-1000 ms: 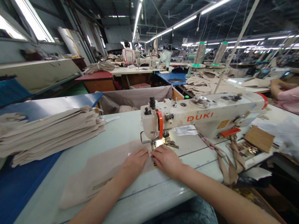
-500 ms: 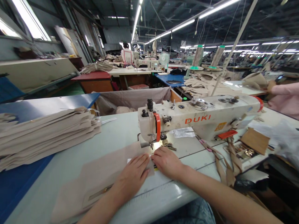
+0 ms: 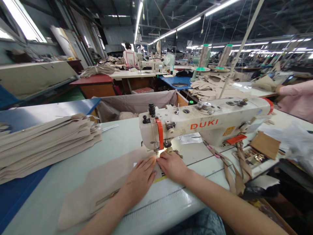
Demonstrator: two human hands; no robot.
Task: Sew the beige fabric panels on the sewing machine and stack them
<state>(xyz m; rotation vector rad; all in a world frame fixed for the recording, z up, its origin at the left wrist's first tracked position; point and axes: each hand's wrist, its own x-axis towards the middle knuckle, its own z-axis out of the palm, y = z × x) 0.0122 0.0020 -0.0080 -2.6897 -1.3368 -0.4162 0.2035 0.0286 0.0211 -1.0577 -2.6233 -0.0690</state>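
My left hand (image 3: 140, 180) lies flat, fingers stretched out, on a beige fabric panel (image 3: 105, 174) spread on the sewing table. My right hand (image 3: 173, 166) has its fingers bent and pinched together at the panel's right edge, just in front of the needle area. The fingertips of both hands almost meet there, under the lit head of the sewing machine (image 3: 205, 122). A slot with what looks like a zipper (image 3: 107, 197) shows in the panel beside my left forearm. A small white piece (image 3: 135, 164) peeks out by my left fingers.
A stack of beige fabric pieces (image 3: 49, 143) lies at the left. Fabric strips (image 3: 230, 166) hang near a tray of metal parts (image 3: 256, 157) at the right. Behind the table stands a cloth-lined bin (image 3: 137, 99). A person's pink sleeve (image 3: 297, 91) appears at far right.
The fabric panel has slid a little to the right, toward the needle. Both hands stay close to the presser foot, and the whole view has shifted slightly.
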